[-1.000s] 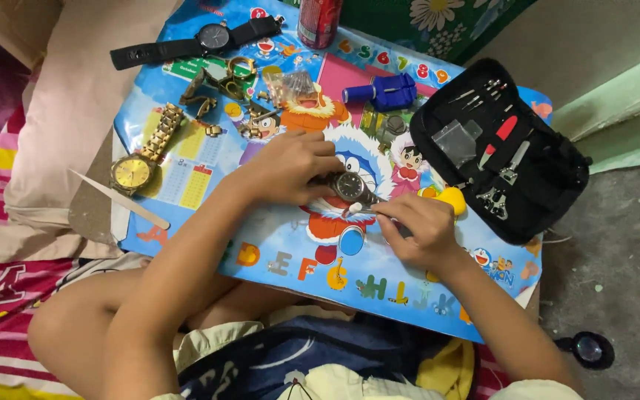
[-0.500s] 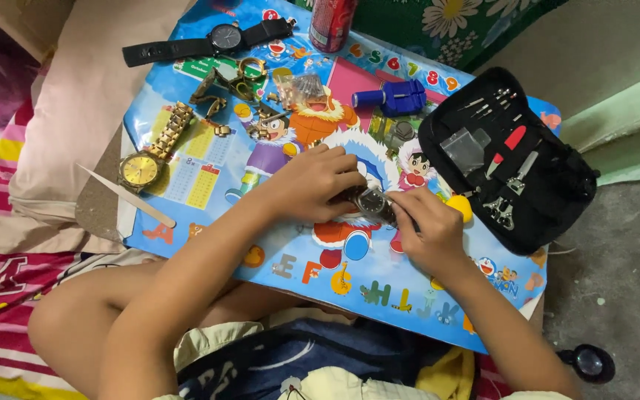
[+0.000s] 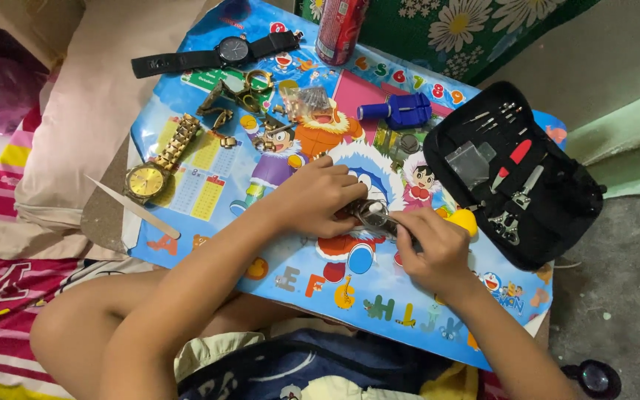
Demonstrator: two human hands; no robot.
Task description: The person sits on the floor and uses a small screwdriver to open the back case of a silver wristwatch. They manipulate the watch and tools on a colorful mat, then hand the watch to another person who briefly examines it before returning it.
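Our left hand clamps the silver watch case down on the cartoon mat. Our right hand pinches its edge, fingers curled tight, beside the open black tool case.

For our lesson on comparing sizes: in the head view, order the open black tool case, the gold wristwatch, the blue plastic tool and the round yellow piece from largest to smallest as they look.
1. Open black tool case
2. Gold wristwatch with metal band
3. Blue plastic tool
4. Round yellow piece, partly hidden behind the right hand; smallest as it shows
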